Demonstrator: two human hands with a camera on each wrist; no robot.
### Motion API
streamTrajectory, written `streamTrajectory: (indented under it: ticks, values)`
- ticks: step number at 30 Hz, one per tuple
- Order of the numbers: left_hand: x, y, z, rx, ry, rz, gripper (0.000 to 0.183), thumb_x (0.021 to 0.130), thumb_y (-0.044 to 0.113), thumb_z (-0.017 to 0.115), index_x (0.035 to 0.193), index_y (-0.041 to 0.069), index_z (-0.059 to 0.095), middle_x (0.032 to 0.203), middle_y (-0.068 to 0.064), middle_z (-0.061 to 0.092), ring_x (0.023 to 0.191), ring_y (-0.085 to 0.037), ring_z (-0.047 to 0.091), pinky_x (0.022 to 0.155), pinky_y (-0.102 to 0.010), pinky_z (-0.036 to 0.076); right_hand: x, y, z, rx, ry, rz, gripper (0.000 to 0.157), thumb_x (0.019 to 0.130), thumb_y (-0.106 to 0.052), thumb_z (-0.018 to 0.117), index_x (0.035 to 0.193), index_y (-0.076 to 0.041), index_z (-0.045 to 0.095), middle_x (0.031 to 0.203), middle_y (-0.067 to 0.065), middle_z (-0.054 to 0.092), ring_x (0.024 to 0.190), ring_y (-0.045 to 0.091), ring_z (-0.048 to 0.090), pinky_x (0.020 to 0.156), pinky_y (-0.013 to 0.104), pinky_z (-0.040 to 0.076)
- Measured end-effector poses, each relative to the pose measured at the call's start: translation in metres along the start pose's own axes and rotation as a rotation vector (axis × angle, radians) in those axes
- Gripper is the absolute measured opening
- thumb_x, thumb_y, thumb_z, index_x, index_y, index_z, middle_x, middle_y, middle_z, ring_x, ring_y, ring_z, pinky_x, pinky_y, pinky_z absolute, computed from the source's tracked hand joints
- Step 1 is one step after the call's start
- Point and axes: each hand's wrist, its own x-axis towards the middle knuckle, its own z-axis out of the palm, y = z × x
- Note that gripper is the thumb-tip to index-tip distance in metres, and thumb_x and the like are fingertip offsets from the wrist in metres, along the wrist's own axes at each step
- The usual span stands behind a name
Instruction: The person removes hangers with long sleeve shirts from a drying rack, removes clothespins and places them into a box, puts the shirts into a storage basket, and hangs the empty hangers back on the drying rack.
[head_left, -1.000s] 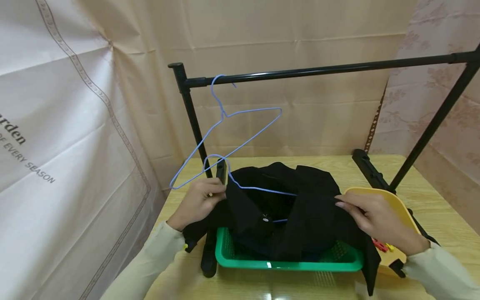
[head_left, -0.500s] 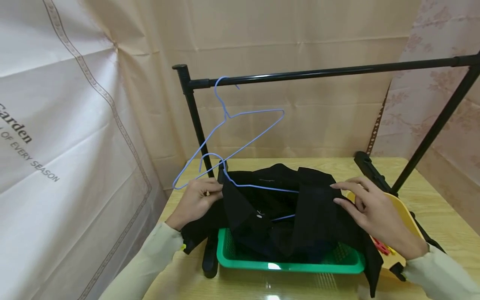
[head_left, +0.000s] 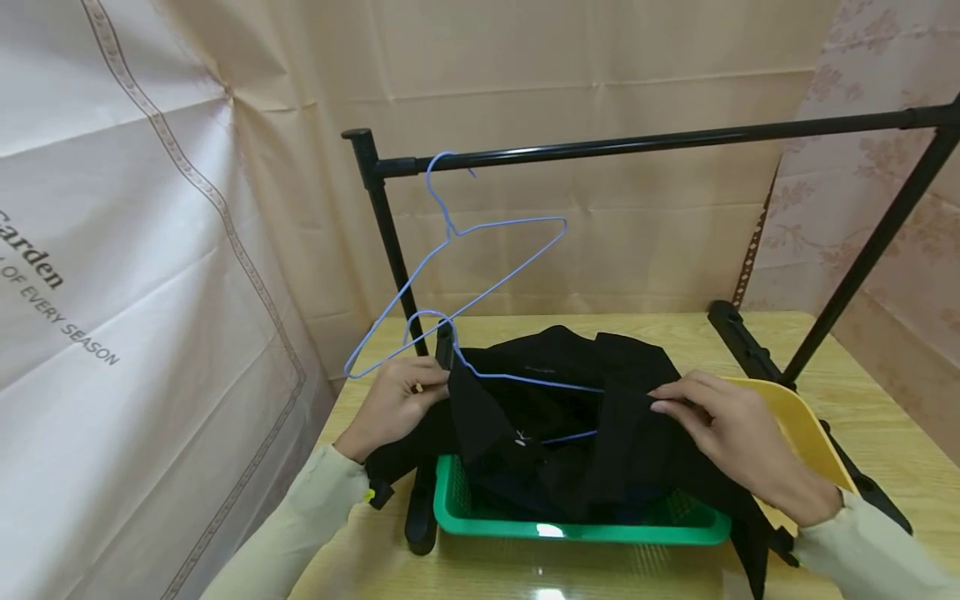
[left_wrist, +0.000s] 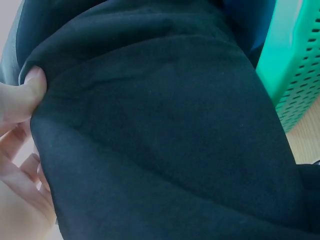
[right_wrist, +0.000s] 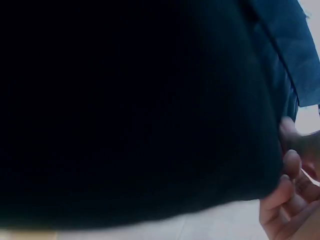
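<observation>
A black collared shirt lies bunched over a green basket, its neck opening facing me. Through that opening runs a blue wire hanger, whose hook sticks out at the shirt's left side. My left hand pinches the left shoulder between thumb and fingers; the left wrist view shows the thumb on the dark cloth. At the right shoulder my right hand pinches the fabric, and in the right wrist view its fingertips hold the cloth's edge. Most of the lower hanger is hidden inside the shirt.
A second blue hanger hangs from the black rack bar, just above the shirt. Behind my right hand stands a yellow basket. The rack's black feet rest on the wooden table.
My right hand loosened at the right shoulder, its fingers spreading, then moved left and pinched the shirt again. The left hand stays at the left shoulder. The hanger's hook shifted slightly.
</observation>
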Motion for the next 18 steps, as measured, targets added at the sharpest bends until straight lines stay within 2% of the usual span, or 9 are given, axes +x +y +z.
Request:
streamTrajectory:
  ticks: [3, 6, 8, 12, 14, 16, 18]
  values:
    - [-0.002, -0.001, -0.001, -0.025, -0.022, 0.009, 0.017, 0.086, 0.001, 0.068, 0.093, 0.012, 0.078, 0.087, 0.006, 0.069, 0.067, -0.007, 0.056, 0.055, -0.024, 0.046, 0.003, 0.006, -0.006, -0.012, 0.046, -0.004, 0.031, 0.073, 0.001, 0.08, 0.095, -0.019, 0.071, 0.083, -0.014, 0.062, 0.058, -0.003, 0.042, 0.056, 0.011, 0.036]
    - [-0.003, -0.001, -0.002, -0.057, -0.034, 0.016, 0.019, 0.085, -0.003, 0.068, 0.094, 0.011, 0.077, 0.087, 0.006, 0.068, 0.066, -0.008, 0.055, 0.054, -0.024, 0.046, 0.009, 0.011, -0.011, -0.024, 0.059, 0.06, 0.028, 0.075, 0.0, 0.078, 0.093, -0.019, 0.071, 0.081, -0.013, 0.064, 0.055, -0.002, 0.044, 0.053, 0.012, 0.036]
    - [-0.004, 0.0, -0.002, -0.074, -0.03, 0.004, 0.019, 0.086, -0.001, 0.067, 0.094, 0.013, 0.077, 0.086, 0.007, 0.067, 0.064, -0.008, 0.053, 0.052, -0.025, 0.045, 0.01, 0.011, -0.009, -0.01, 0.018, 0.124, 0.024, 0.079, -0.003, 0.076, 0.095, -0.02, 0.071, 0.079, -0.013, 0.065, 0.053, -0.001, 0.046, 0.049, 0.014, 0.036]
    - [-0.003, 0.0, -0.002, -0.07, -0.009, -0.034, 0.016, 0.087, 0.003, 0.068, 0.093, 0.015, 0.078, 0.083, 0.009, 0.066, 0.062, -0.009, 0.048, 0.053, -0.026, 0.04, 0.007, 0.008, 0.002, 0.134, -0.138, 0.247, 0.021, 0.09, -0.013, 0.067, 0.11, -0.02, 0.061, 0.074, -0.013, 0.064, 0.05, 0.002, 0.051, 0.045, 0.02, 0.041]
    - [-0.003, 0.001, -0.002, -0.055, 0.003, -0.056, 0.016, 0.087, 0.003, 0.068, 0.092, 0.015, 0.078, 0.08, 0.008, 0.066, 0.06, -0.009, 0.047, 0.052, -0.027, 0.039, 0.004, 0.006, 0.007, 0.217, -0.185, 0.289, 0.023, 0.094, -0.017, 0.062, 0.115, -0.021, 0.054, 0.069, -0.012, 0.062, 0.05, 0.004, 0.053, 0.045, 0.023, 0.043]
    - [-0.002, 0.003, -0.002, -0.051, 0.016, -0.073, 0.017, 0.085, -0.001, 0.068, 0.091, 0.012, 0.078, 0.077, 0.004, 0.066, 0.059, -0.01, 0.045, 0.052, -0.029, 0.037, 0.001, 0.005, 0.008, 0.27, -0.2, 0.302, 0.024, 0.094, -0.018, 0.062, 0.115, -0.023, 0.052, 0.068, -0.012, 0.06, 0.05, 0.005, 0.053, 0.046, 0.024, 0.043]
    - [-0.001, 0.01, -0.004, -0.049, 0.03, -0.085, 0.017, 0.084, -0.005, 0.068, 0.09, 0.008, 0.077, 0.075, 0.001, 0.065, 0.058, -0.012, 0.045, 0.051, -0.03, 0.038, 0.001, 0.004, 0.008, 0.272, -0.205, 0.266, 0.023, 0.092, -0.02, 0.065, 0.112, -0.025, 0.055, 0.067, -0.012, 0.057, 0.052, 0.004, 0.051, 0.047, 0.023, 0.043]
